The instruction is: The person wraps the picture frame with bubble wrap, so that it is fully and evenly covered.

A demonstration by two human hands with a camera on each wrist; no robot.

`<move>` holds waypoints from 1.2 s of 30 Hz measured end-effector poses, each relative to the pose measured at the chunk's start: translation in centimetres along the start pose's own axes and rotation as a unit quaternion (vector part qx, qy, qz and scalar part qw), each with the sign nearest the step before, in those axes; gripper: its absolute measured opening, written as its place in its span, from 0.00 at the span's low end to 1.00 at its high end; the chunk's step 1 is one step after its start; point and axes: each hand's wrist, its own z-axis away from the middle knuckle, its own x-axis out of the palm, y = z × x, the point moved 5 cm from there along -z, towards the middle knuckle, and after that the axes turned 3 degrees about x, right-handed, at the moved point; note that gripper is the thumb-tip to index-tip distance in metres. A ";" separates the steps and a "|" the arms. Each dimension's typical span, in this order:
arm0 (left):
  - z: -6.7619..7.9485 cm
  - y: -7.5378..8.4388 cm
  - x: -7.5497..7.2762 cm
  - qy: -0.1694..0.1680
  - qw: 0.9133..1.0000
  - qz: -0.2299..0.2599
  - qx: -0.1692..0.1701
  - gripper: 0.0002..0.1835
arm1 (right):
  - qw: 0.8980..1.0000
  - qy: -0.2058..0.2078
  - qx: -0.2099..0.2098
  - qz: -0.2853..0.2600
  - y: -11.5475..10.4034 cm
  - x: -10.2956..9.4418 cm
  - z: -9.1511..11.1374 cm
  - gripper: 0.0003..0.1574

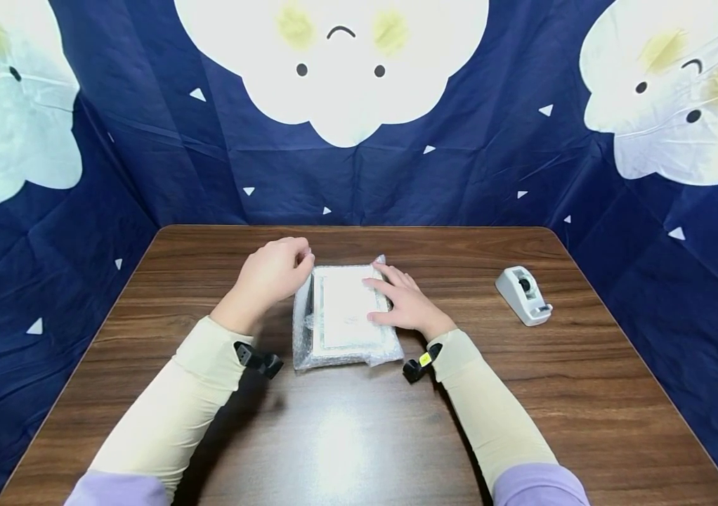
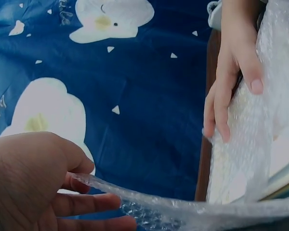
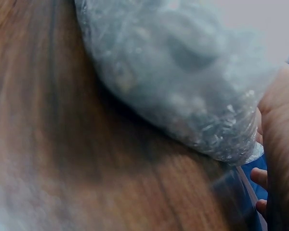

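Note:
A flat white rectangular item with a narrow border lies mid-table on a sheet of bubble wrap. At its upper left my left hand holds the wrap's raised edge; in the left wrist view, thumb and forefinger pinch this edge while the other fingers extend. My right hand rests with spread fingers on the right side, where wrap folds over the item. Blurred bubble wrap fills much of the right wrist view, with part of the right hand at the edge.
A white tape dispenser stands on the right of the brown wooden table. Behind and beside the table hangs a dark blue cloth with white cloud prints.

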 end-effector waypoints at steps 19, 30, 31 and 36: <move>-2.5 4.9 4.0 -0.084 0.995 -0.025 0.041 0.13 | 1.000 0.003 0.009 0.004 0.3 0.1 -0.1 0.49; -3.4 6.1 7.7 -0.124 0.991 -0.012 0.048 0.13 | 1.000 0.005 0.015 0.007 0.2 0.1 -0.1 0.53; -3.5 6.1 8.0 -0.125 0.991 -0.009 0.048 0.13 | 1.000 0.004 0.015 0.006 0.2 0.1 -0.1 0.53; -3.8 6.1 9.3 -0.126 0.991 0.004 0.041 0.11 | 1.000 0.008 0.011 0.004 0.1 0.0 -0.1 0.53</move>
